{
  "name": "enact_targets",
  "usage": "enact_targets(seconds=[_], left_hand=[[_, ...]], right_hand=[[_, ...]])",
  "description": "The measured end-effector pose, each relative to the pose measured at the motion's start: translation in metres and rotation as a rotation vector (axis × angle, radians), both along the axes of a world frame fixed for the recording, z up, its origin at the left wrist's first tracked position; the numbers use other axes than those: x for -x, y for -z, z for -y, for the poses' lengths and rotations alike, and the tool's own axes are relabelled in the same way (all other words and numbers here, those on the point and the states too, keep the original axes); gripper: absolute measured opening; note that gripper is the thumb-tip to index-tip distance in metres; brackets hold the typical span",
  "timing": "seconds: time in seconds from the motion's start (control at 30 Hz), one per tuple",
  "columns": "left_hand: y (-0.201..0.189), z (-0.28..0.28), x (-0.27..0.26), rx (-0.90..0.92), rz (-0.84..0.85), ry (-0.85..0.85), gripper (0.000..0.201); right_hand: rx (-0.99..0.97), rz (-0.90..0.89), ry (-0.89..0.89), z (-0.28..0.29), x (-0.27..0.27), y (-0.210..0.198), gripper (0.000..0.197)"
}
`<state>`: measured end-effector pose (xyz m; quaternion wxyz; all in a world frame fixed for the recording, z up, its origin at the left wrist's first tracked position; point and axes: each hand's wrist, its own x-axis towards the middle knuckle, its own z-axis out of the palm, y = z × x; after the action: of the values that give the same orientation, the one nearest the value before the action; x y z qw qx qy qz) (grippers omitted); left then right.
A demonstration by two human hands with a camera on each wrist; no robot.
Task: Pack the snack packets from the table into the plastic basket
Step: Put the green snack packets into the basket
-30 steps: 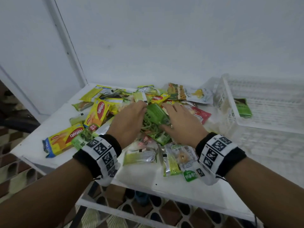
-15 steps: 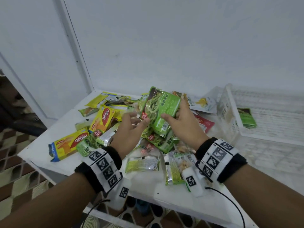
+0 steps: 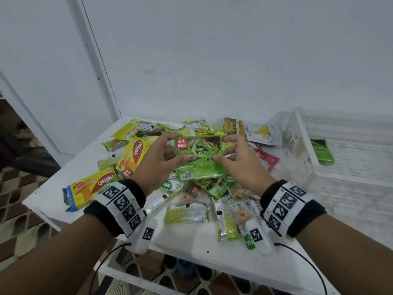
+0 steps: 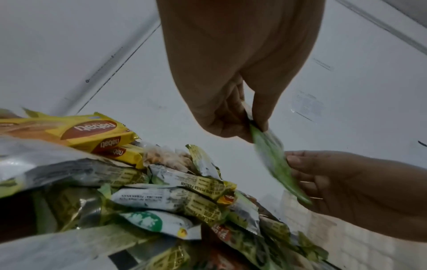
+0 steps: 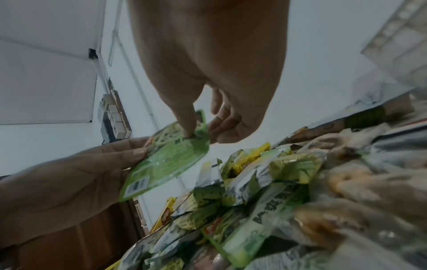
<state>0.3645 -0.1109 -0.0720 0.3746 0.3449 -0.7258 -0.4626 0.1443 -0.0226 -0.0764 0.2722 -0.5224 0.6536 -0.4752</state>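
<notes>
Table: white table (image 3: 191, 248) is carrying a heap of snack packets (image 3: 187, 216).
Grip: left hand (image 3: 158, 161) and right hand (image 3: 240, 165) are pinching a green packet (image 3: 198, 158) above the heap.
Basket: plastic basket (image 3: 302, 145) is sitting at right, holding another green pack (image 3: 321, 151).

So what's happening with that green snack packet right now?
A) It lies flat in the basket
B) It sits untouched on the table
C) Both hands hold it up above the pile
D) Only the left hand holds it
C: the green packet is raised over the pile, pinched by the left hand on one side and the right hand on the other.
</notes>
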Motion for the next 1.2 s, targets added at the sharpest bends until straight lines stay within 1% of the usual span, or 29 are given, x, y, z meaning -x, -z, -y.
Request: enact_targets(seconds=[0.03,0.07,0.13,0.23,0.3,0.37,0.43,0.47,0.53,0.6,0.63,0.7,0.73,0.8,0.83,0.9,1.03,1.1,1.2], left_hand=[[0.0,-0.001,0.0,0.025,0.002,-0.019,0.048],[0.0,-0.002,0.0,0.058,0.028,-0.05,0.047],[0.001,0.0,-0.002,0.149,0.136,-0.125,0.042],[0.0,0.0,-0.004,0.27,0.272,-0.192,0.038],[-0.001,0.001,-0.004,0.332,0.295,-0.224,0.04],[0.002,0.004,-0.004,0.3,0.258,-0.247,0.033],[0.007,0.009,-0.004,0.214,0.211,-0.233,0.023],[0.009,0.009,-0.004,0.187,0.201,-0.213,0.02],[0.011,0.01,-0.005,0.172,0.181,-0.186,0.018],[0.01,0.014,-0.008,0.162,0.146,-0.19,0.018],[0.009,0.016,-0.01,0.162,0.131,-0.2,0.018],[0.006,0.019,-0.013,0.165,0.112,-0.216,0.016],[0.005,0.02,-0.015,0.165,0.111,-0.216,0.013],[0.004,0.018,-0.016,0.153,0.105,-0.204,0.01],[0.004,0.017,-0.016,0.144,0.095,-0.195,0.011],[0.004,0.017,-0.016,0.139,0.089,-0.182,0.018],[0.006,0.019,-0.016,0.089,0.057,-0.161,0.031],[0.006,0.019,-0.015,0.073,0.042,-0.157,0.031],[0.006,0.02,-0.015,0.058,0.025,-0.167,0.029]], right_hand=[[-0.016,0.02,0.006,0.001,-0.001,0.002,0.047],[-0.029,-0.005,-0.002,0.003,-0.002,0.004,0.044],[-0.018,-0.16,-0.024,0.005,-0.005,0.009,0.029],[0.019,-0.352,-0.011,0.007,-0.01,0.012,0.032],[0.043,-0.41,0.002,0.008,-0.012,0.012,0.027],[0.052,-0.371,0.015,0.01,-0.011,0.013,0.022],[0.051,-0.341,0.024,0.01,-0.011,0.015,0.024],[0.057,-0.369,0.025,0.01,-0.011,0.016,0.027],[0.062,-0.516,0.008,0.008,-0.01,0.018,0.035],[0.01,-0.702,-0.017,0.006,-0.006,0.022,0.049],[-0.039,-0.787,-0.029,0.005,-0.004,0.023,0.05],[-0.148,-0.96,-0.097,0.0,0.001,0.026,0.043],[-0.201,-1.041,-0.164,-0.001,0.003,0.028,0.042],[-0.259,-1.133,-0.309,-0.005,0.007,0.03,0.046],[-0.272,-1.158,-0.345,-0.007,0.008,0.031,0.045],[-0.291,-1.195,-0.347,-0.009,0.01,0.033,0.04],[-0.343,-1.217,-0.244,-0.011,0.015,0.033,0.041],[-0.335,-1.19,-0.237,-0.011,0.013,0.031,0.044],[-0.304,-1.159,-0.272,-0.007,0.0,0.026,0.048]])
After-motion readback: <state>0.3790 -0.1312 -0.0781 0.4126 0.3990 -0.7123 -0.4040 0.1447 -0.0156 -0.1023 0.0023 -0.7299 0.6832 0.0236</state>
